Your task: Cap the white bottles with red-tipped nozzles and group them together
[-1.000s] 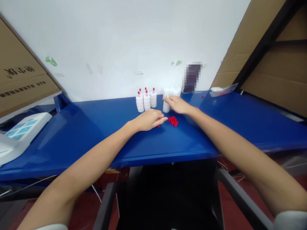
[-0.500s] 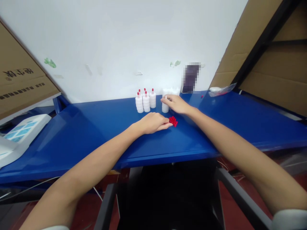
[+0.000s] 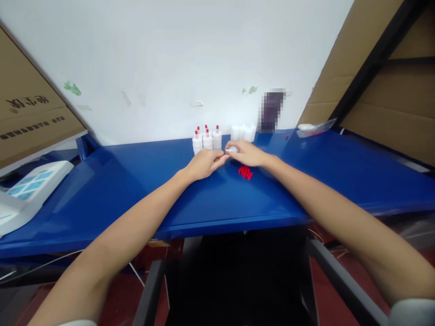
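Note:
My right hand is closed around a small white dropper bottle, which is tilted so its narrow tip points left. Against that tip, the pinched fingers of my left hand meet my right fingertips; whatever they hold is hidden. Just below my right hand lies a pile of small red caps on the blue table. Behind my left hand stand several white bottles with red caps, upright in a cluster. More white bottles without red caps stand behind my right hand.
A single red cap lies at the back right, near a clear plastic bag. A white device with blue panels sits at the left. Cardboard boxes flank both sides, and a white wall rises behind.
My left hand has moved from the red caps up and left to the bottle's tip. The bottle in my right hand, upright before, is now tipped to the left.

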A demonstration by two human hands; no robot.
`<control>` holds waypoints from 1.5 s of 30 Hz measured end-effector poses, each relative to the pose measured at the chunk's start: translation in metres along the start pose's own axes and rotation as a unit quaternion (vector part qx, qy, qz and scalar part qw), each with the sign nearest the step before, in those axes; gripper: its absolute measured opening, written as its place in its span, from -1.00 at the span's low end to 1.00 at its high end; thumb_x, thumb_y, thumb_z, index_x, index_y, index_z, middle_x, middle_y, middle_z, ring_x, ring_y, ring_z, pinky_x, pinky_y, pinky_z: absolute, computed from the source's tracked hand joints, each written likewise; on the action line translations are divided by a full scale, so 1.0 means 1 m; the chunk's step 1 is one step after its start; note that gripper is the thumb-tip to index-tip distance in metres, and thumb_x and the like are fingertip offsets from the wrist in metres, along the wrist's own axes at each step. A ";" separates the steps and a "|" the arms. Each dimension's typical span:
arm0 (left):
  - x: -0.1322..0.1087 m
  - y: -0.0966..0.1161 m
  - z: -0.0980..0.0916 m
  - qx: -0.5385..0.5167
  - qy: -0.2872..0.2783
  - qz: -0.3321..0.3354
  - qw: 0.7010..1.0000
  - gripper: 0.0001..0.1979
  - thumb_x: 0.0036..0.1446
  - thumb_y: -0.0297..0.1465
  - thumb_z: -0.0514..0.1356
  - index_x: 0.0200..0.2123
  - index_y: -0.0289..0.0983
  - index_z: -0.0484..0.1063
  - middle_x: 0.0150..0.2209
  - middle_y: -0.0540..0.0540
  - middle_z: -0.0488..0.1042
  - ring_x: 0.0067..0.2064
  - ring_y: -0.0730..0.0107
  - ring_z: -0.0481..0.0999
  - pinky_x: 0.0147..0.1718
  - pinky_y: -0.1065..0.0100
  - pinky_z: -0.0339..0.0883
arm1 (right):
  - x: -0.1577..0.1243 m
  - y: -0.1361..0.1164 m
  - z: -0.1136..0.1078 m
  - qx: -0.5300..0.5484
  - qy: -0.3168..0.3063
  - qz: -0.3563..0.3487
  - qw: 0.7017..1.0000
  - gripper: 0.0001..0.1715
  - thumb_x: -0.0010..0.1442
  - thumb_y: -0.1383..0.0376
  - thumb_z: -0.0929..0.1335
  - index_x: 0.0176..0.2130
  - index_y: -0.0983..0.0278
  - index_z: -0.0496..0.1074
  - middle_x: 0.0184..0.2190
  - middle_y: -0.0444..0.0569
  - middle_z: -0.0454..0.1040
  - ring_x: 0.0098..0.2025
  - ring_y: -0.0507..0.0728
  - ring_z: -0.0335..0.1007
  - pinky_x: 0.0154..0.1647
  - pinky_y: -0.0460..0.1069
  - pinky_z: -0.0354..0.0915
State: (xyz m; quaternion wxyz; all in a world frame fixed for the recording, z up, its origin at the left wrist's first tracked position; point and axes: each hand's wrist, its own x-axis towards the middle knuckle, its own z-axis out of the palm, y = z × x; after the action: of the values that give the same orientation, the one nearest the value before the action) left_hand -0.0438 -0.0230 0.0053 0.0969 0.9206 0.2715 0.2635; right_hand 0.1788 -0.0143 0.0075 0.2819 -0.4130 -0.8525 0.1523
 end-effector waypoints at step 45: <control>0.002 -0.006 0.004 0.043 -0.048 -0.023 0.998 -0.52 0.39 -0.21 0.04 -0.59 -0.26 0.28 -0.65 0.03 0.25 -0.59 0.51 0.11 -0.48 0.33 -0.02 | -0.001 -0.022 -0.004 -0.069 0.079 0.143 0.984 -0.62 0.26 0.05 0.27 -0.14 0.23 0.49 -0.33 0.04 0.54 -0.27 0.24 0.38 -0.26 0.06 0.15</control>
State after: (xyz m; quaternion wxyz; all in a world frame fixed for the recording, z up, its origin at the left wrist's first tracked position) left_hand -0.0424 -0.0170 0.0007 0.0760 0.9291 0.2988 0.2044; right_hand 0.1682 -0.0279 0.0210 0.2939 -0.5601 -0.7682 0.0987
